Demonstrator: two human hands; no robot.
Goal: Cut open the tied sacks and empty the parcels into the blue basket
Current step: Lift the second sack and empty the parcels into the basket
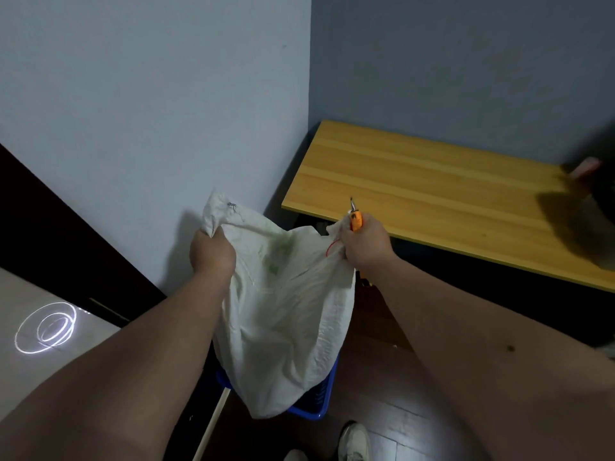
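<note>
A white woven sack (286, 314) with faded green print hangs in the air between my hands. My left hand (211, 251) grips its upper left corner. My right hand (364, 246) clutches the upper right corner together with an orange-handled cutter (355, 218), blade pointing up. A red string (331, 246) shows by my right fingers. The sack's lower end droops into the blue basket (324, 394) on the floor, which it mostly hides. No parcels are visible.
A wooden table (432, 191) stands to the right against the blue-grey wall, with a dark object (595, 207) at its right end. A pale stick (213, 424) leans by the basket. My white shoes (354, 440) show on the dark floor below.
</note>
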